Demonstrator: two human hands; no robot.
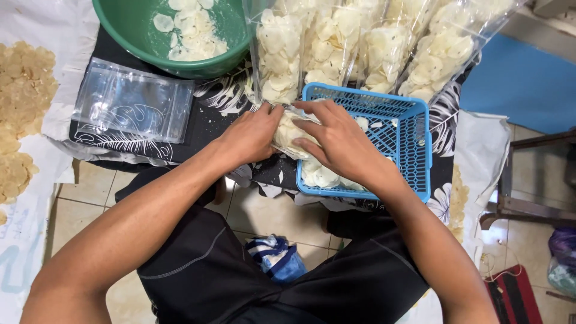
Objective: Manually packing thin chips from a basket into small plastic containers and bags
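Holding a clear bag of pale chips at the near-left corner of a blue basket.

The left hand is closed around the bag's left end, while the right hand lies over it with fingers curled on its top. More filled bags lean behind the basket, a green bowl stands farther left, and empty clear bags lie on the desk.

Clear bag of pale chips lies across the blue basket's rim.
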